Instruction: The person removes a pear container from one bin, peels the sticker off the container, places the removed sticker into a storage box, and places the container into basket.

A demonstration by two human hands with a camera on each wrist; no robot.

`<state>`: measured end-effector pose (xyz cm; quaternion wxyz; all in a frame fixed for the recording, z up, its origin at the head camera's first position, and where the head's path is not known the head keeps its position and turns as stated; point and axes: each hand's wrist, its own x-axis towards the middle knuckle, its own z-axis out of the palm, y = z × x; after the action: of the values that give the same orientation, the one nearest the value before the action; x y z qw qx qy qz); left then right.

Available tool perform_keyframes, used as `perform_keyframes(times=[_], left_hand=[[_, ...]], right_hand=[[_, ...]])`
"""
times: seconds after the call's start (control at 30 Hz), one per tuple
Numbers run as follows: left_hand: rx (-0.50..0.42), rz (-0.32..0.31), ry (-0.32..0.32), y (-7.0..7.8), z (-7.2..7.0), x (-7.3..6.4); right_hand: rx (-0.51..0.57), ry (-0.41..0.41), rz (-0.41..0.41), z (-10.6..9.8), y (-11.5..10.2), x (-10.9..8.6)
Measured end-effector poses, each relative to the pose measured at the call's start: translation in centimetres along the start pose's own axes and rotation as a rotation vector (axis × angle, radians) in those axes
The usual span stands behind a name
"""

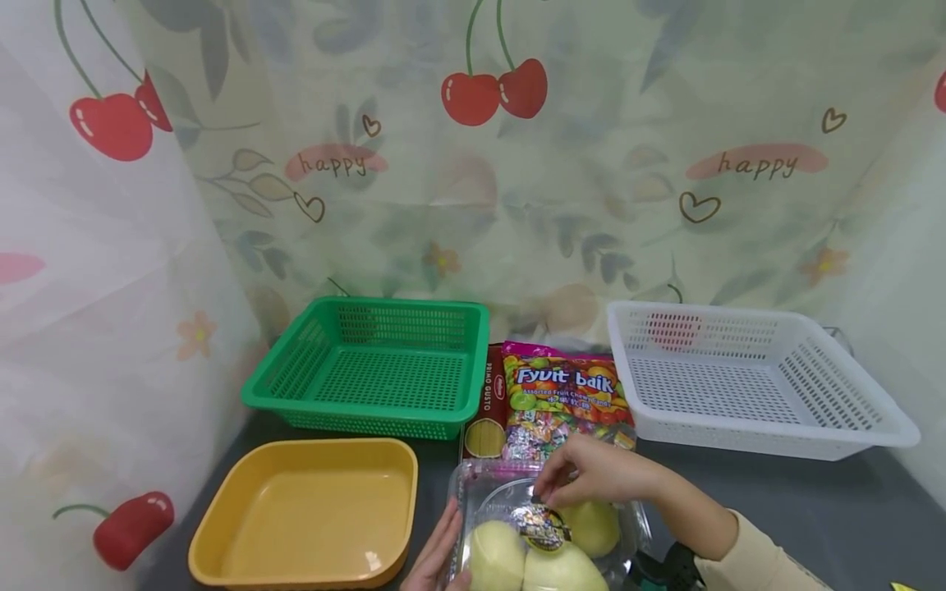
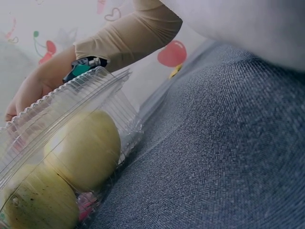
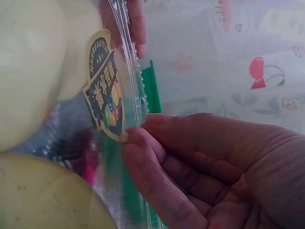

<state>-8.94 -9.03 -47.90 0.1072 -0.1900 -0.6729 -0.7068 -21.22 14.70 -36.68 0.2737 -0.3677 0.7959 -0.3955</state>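
Note:
A clear plastic clamshell box [image 1: 473, 492] with several pale yellow-green round fruits [image 1: 559, 569] inside is at the front middle of the head view. On its lid is a dark, gold-edged sticker [image 3: 106, 88] with fruit pictures. My right hand [image 1: 591, 472] pinches the sticker's edge between thumb and fingertips, clearest in the right wrist view. At the box's left side, my left hand [image 1: 438, 552] holds the box, its fingers along the wall; part of it is cut off by the frame. The left wrist view shows the fruits [image 2: 86, 150] through the ribbed wall.
Behind the box lie a candy bag [image 1: 565, 394] and a dark red package [image 1: 485, 427]. A green basket [image 1: 473, 402] stands back left, a yellow tray [image 1: 402, 468] front left, a white basket [image 1: 739, 435] back right, all on the dark table [image 1: 776, 501].

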Motion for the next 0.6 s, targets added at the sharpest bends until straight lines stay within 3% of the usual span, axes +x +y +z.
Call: perform_keyframes(times=[0.17,0.4,0.6], left_hand=[[0.01,0.025,0.002,-0.1,0.0,0.0],[0.024,-0.021,0.026,0.0,0.1,-0.1],[0.055,0.023,0.103,-0.1,0.6,-0.1]], right_hand=[[-0.017,0.006,0.022,0.1,0.1,0.6],[-0.03,-0.007,0.061,0.6,-0.3,1.2],[-0.04,-0.024,0.054,0.7,-0.5,1.6]])
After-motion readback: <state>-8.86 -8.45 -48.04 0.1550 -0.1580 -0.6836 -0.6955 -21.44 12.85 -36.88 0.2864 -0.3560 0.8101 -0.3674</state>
